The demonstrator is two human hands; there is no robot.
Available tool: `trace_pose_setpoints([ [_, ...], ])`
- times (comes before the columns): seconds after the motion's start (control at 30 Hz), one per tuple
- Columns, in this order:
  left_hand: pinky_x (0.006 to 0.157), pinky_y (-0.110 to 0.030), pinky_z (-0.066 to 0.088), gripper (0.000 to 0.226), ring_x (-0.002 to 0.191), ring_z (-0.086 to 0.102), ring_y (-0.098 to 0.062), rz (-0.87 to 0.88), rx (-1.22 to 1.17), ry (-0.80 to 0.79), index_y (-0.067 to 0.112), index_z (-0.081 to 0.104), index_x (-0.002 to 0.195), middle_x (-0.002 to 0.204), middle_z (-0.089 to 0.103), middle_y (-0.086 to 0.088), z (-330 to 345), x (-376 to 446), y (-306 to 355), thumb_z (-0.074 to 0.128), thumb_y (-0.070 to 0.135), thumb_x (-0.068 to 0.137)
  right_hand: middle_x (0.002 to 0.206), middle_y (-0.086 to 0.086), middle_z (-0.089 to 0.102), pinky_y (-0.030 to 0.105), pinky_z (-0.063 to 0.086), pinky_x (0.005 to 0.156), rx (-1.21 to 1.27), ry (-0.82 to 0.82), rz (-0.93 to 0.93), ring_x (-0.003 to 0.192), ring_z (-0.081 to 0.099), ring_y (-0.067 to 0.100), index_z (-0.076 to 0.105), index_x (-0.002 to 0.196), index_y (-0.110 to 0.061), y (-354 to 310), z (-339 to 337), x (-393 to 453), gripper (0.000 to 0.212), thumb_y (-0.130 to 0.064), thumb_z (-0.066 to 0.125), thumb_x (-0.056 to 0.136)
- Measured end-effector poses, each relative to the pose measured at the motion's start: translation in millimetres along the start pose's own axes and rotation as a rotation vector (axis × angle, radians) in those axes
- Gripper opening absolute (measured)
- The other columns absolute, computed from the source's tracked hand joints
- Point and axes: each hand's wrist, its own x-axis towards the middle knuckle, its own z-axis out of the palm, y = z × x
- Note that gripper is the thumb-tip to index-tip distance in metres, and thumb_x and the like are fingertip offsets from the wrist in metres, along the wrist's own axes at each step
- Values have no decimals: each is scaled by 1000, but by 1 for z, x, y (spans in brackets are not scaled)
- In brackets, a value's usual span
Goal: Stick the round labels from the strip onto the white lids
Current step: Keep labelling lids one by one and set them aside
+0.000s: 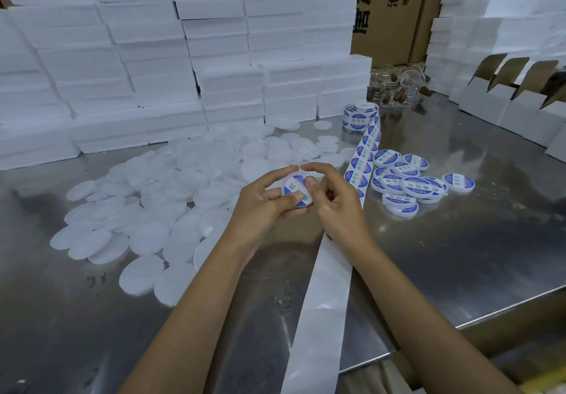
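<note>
Thumbs pressing round label (296, 188) onto white lid (298, 190), gripped by left hand (263, 206) and right hand (332, 197) above steel table (459, 240). Risk: creased or off-centre label from uneven pressure. Wrists angled inward, forearms converging. Label strip (366, 142) under right wrist; labelled lids (410, 182) right, bare lids (159, 209) left.

The person is wearing nothing on either forearm: left hand (260, 206) and right hand (333, 200) are showing bare, without sleeves, gloves or rings.
</note>
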Motion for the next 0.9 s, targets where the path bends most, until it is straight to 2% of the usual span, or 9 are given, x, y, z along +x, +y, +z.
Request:
trace_pose_setpoints([
  [0.07,78,-30,62,39,95,76,-29,21,6,56,17,71,122,99,77,-16,1,0,0,75,0,87,57,0,37,12,32,55,19,19,0,53,37,4,67,109,-18,1,1,1,13,-15,57,101],
  [0.17,73,-29,62,28,90,77,-29,40,-45,140,13,73,114,99,78,-13,1,-1,0,77,6,87,53,-10,38,12,32,54,31,1,8,51,38,4,69,110,-15,2,3,1,14,-17,61,99],
  [0.27,64,-27,61,13,82,77,-27,33,-40,247,10,74,103,100,77,-14,-1,0,-1,75,13,91,59,3,42,15,35,56,37,-70,21,54,38,7,69,116,-18,3,7,-2,23,-19,70,92],
  [0.37,60,-29,61,15,80,76,-27,18,-25,298,9,73,95,96,76,-16,-2,2,-3,73,24,93,59,-1,42,13,36,57,51,-98,46,55,39,7,67,120,-21,3,9,-4,35,-19,77,87],
  [0.47,69,-32,63,13,84,77,-27,13,-28,239,11,73,100,99,77,-13,-1,2,-4,67,22,98,54,-8,39,12,33,54,36,-67,38,51,37,5,66,116,-20,3,6,-2,31,-16,75,87],
  [0.6,84,-33,62,19,92,76,-28,12,-97,101,10,67,118,104,77,-13,-1,1,-5,59,14,102,53,-6,38,13,32,53,24,-20,16,49,36,5,66,111,-16,4,4,-1,20,-10,68,92],
  [0.77,88,-33,60,29,101,74,-29,0,-149,14,8,63,127,107,75,-17,2,2,-5,57,-1,100,51,-8,39,14,33,52,32,43,28,50,38,5,68,105,-26,6,1,1,19,-10,61,97],
  [0.83,87,-31,60,34,103,73,-30,-10,-155,6,8,63,128,108,75,-17,1,3,-5,58,-5,98,52,0,40,18,33,52,27,51,30,51,37,7,68,105,-28,7,2,1,21,-11,58,98],
  [0.9,88,-31,60,38,105,73,-30,-16,-155,-1,10,63,129,109,75,-16,0,3,-6,58,-7,96,59,18,43,23,34,53,28,54,36,53,37,12,68,107,-29,7,2,0,23,-11,57,98],
])
